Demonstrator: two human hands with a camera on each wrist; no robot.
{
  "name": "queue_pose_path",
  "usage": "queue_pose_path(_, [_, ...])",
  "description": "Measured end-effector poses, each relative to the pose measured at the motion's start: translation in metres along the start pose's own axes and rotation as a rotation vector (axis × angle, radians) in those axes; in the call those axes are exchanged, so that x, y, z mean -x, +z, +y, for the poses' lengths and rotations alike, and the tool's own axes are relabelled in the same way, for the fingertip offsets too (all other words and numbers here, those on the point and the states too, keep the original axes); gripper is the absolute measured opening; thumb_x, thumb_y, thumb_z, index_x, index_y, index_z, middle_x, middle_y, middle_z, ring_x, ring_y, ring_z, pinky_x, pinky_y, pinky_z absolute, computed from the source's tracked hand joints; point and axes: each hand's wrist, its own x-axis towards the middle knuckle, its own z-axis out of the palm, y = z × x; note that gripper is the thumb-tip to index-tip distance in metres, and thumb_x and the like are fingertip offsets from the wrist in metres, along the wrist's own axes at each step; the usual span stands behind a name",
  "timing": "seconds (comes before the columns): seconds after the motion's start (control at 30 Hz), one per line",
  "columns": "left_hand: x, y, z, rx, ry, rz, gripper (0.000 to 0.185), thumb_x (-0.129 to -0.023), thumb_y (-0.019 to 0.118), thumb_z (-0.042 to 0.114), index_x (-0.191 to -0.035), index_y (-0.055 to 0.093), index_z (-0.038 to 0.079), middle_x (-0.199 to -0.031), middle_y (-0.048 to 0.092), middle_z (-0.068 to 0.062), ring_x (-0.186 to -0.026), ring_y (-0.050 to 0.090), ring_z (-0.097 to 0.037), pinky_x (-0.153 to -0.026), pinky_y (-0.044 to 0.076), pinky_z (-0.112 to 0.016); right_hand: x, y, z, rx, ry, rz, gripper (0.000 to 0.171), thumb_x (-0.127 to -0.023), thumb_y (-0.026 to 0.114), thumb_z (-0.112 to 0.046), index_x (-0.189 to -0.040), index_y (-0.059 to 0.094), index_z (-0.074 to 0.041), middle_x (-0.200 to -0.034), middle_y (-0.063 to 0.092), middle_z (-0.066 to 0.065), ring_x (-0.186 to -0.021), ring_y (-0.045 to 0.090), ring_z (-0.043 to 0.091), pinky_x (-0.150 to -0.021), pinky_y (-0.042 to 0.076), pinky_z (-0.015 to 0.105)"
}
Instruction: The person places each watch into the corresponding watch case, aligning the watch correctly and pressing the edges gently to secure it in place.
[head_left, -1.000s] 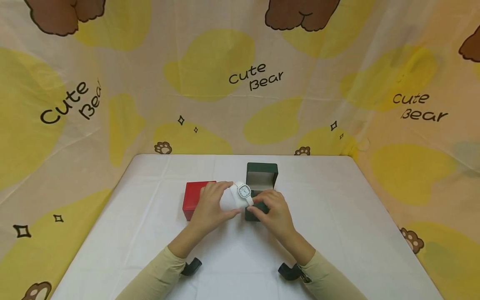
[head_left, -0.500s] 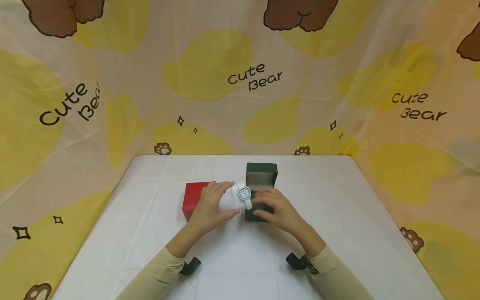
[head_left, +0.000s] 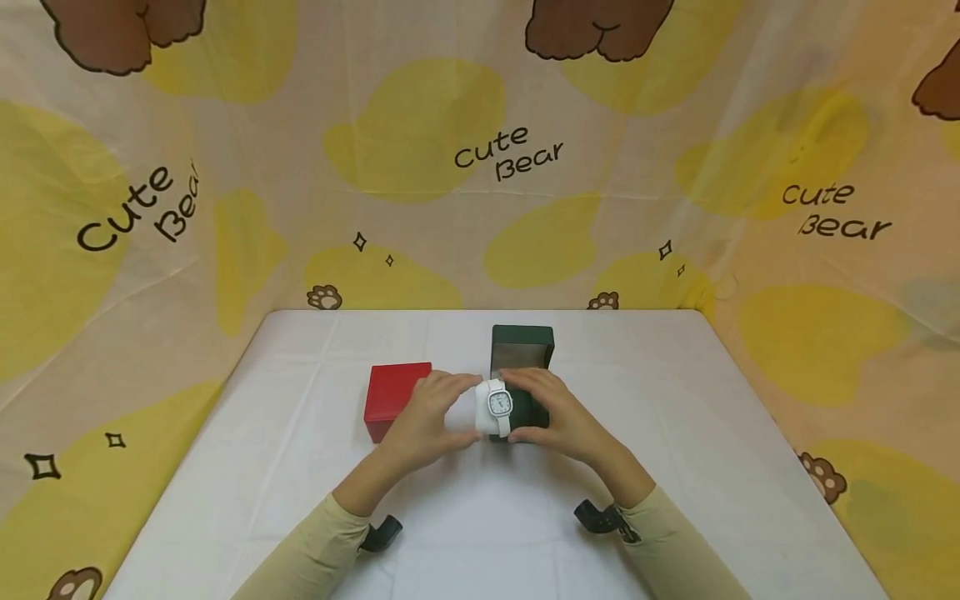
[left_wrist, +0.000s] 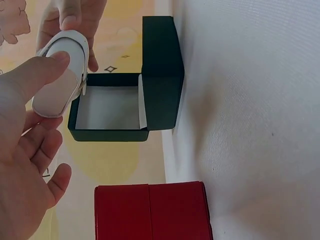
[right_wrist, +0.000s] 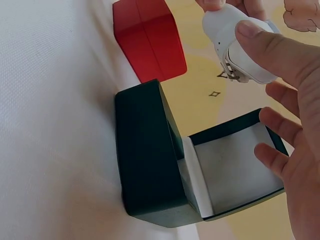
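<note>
A white wristwatch (head_left: 499, 405) is strapped round a white watch cushion (head_left: 486, 408), held up in front of the open dark green watch box (head_left: 522, 335). My left hand (head_left: 422, 425) grips the cushion's left end, thumb against its end face in the left wrist view. From the other side my right hand (head_left: 564, 419) grips it too, thumb on the cushion (right_wrist: 225, 22) in the right wrist view. The strap's buckle (right_wrist: 231, 70) hangs at the cushion's underside there. Toward the cameras the watch dial faces up in the head view.
A closed red box (head_left: 390, 392) stands left of the green box, beside my left hand. Both boxes rest on a white-covered table (head_left: 637, 358). A yellow printed cloth (head_left: 420, 133) hangs behind and at the sides.
My right hand has gone from pinching near the strap's lower end to a wider grip across the cushion. The watch and cushion have shifted slightly right and nearer.
</note>
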Motion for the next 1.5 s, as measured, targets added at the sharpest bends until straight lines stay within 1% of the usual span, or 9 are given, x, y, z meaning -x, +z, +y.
queue_pose_path(0.13, [0.000,0.000,0.000,0.005,-0.002,-0.008,0.078,-0.072,0.095,0.023,-0.140,0.060,0.011,-0.134,0.065,0.001,-0.118,0.054,-0.018,-0.102,0.042,-0.044,0.000,0.002,0.002,0.008,-0.011,-0.003,0.087,-0.077,0.091,-0.031,-0.151,0.049,-0.012,-0.151,0.053,0.000,-0.140,0.045,0.024,-0.115,0.034,0.052])
queue_pose_path(0.27, [-0.001,0.000,0.000,0.002,-0.011,-0.018,0.077,-0.071,0.095,0.024,-0.138,0.061,0.009,-0.134,0.065,0.001,-0.117,0.054,-0.018,-0.102,0.042,-0.044,0.000,0.003,0.002,0.005,-0.018,0.000,0.085,-0.077,0.091,-0.031,-0.149,0.050,-0.011,-0.150,0.053,0.001,-0.140,0.045,0.024,-0.115,0.034,0.051])
queue_pose_path(0.37, [-0.001,0.000,0.001,-0.006,-0.012,-0.019,0.076,-0.071,0.096,0.024,-0.138,0.062,0.010,-0.133,0.066,0.002,-0.117,0.054,-0.018,-0.101,0.042,-0.043,0.000,0.004,0.001,0.007,-0.024,0.004,0.085,-0.077,0.091,-0.031,-0.149,0.051,-0.009,-0.150,0.054,0.002,-0.139,0.045,0.025,-0.116,0.034,0.051])
queue_pose_path(0.6, [0.000,0.001,0.003,-0.006,0.013,-0.002,0.078,-0.070,0.096,0.024,-0.138,0.061,0.012,-0.133,0.066,0.002,-0.116,0.055,-0.017,-0.097,0.044,-0.042,0.000,0.006,-0.001,0.014,-0.024,0.024,0.084,-0.076,0.092,-0.033,-0.147,0.052,-0.014,-0.148,0.055,0.001,-0.138,0.046,0.023,-0.114,0.035,0.049])
queue_pose_path(0.87, [-0.001,0.001,0.003,0.003,0.006,-0.004,0.078,-0.069,0.096,0.024,-0.138,0.061,0.011,-0.132,0.066,0.002,-0.115,0.055,-0.017,-0.097,0.044,-0.041,0.000,0.008,-0.002,0.032,-0.005,0.028,0.084,-0.076,0.092,-0.035,-0.147,0.052,-0.012,-0.146,0.055,0.000,-0.138,0.045,0.024,-0.114,0.035,0.050])
queue_pose_path(1.07, [0.000,0.002,0.005,-0.003,-0.003,-0.007,0.078,-0.070,0.096,0.025,-0.138,0.061,0.010,-0.133,0.066,0.002,-0.115,0.055,-0.017,-0.098,0.044,-0.042,0.000,0.009,-0.004,0.054,0.007,0.032,0.084,-0.076,0.092,-0.034,-0.147,0.051,-0.016,-0.147,0.055,0.000,-0.139,0.045,0.024,-0.115,0.034,0.052])
queue_pose_path(1.27, [0.000,0.002,0.006,-0.026,0.008,0.012,0.079,-0.069,0.096,0.025,-0.138,0.061,0.011,-0.133,0.066,0.001,-0.115,0.055,-0.017,-0.096,0.045,-0.041,-0.001,0.011,-0.006,0.064,-0.003,0.044,0.084,-0.075,0.092,-0.033,-0.146,0.050,-0.015,-0.148,0.054,0.001,-0.138,0.046,0.025,-0.114,0.035,0.053])
queue_pose_path(1.5, [0.000,0.002,0.009,0.021,-0.001,-0.011,0.077,-0.071,0.095,0.021,-0.139,0.060,0.008,-0.134,0.066,0.000,-0.116,0.054,-0.018,-0.098,0.047,-0.041,-0.001,0.013,-0.006,0.046,-0.007,0.049,0.083,-0.076,0.092,-0.032,-0.145,0.051,-0.013,-0.146,0.056,0.006,-0.137,0.047,0.025,-0.112,0.036,0.054])
